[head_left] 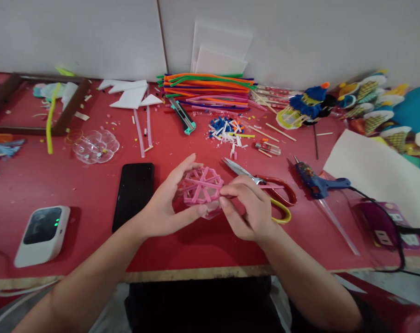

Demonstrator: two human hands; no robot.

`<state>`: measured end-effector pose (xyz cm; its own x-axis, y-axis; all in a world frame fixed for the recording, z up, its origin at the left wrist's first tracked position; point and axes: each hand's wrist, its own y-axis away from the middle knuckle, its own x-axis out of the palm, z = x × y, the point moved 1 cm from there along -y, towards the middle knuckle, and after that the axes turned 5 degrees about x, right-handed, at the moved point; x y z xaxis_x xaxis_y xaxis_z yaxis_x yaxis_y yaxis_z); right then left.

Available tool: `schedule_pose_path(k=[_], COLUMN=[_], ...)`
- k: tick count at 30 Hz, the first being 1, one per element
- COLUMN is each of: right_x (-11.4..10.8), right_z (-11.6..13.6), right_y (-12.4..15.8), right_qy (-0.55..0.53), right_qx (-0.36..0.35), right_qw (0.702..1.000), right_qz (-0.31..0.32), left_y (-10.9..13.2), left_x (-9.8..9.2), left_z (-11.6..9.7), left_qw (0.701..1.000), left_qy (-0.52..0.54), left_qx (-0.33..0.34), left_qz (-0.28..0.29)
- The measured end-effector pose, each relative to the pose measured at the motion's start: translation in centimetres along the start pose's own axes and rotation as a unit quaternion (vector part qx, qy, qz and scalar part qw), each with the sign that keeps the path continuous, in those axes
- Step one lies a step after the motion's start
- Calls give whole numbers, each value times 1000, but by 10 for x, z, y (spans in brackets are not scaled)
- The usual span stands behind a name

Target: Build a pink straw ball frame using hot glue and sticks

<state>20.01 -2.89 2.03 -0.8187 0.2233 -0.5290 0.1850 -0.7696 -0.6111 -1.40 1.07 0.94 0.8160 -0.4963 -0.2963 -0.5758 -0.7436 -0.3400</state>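
My left hand (170,203) curls around a pink wheel-shaped craft piece (203,184), gripping it between the thumb and fingers. Pink spokes cross at its middle inside a many-sided rim, and a clear part shows underneath. With thumb and forefinger closed, my right hand (247,206) pinches at the piece's right edge. From behind that hand a thin pink strip (272,187) sticks out to the right, over the scissors; the hand hides its other end. The scissors (265,179), with red and yellow handles, lie open just beyond my right hand.
A phone (133,196) and a white device (43,236) lie left. A glue gun (313,178) with a cord rests right. Behind are a box cutter (182,115), cut bits (225,129), pipe cleaners (210,92) and a clear flower-shaped tray (95,145). The table's front edge (196,274) is near.
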Motion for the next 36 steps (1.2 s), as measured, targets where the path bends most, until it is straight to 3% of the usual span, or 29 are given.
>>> schedule_pose_path(k=[11,20,24,27,29,31,34,36], right_x=[0,0,2,4,5,7,7,5], right_z=[-1,-3,-4,-6,-8,-9,-11,-9], right_y=[-3,-1,-1,-1,-1,0,0,0], right_qy=[25,44,41,52,62,79,103,97], right_qx=[-38,-13,-1,5,9,10,11,11], right_qw=[999,999,999,998,998,996,993,995], right_qz=[3,-20,-24,-21,-2,33,52,19], left_y=[-5,-3,-6,-9,-9,-8,-8,-8], left_x=[0,4,2,0,-2,-4,-5,-5], left_z=[0,5,4,4,3,1,-3,-7], left_qw=[998,1000,997,984,968,954,946,937], left_qy=[-60,19,28,31,-11,-76,-169,-228], left_qx=[-12,-7,-5,16,20,25,69,129], left_qz=[-27,-5,-71,-173,-248,-288,-269,-233])
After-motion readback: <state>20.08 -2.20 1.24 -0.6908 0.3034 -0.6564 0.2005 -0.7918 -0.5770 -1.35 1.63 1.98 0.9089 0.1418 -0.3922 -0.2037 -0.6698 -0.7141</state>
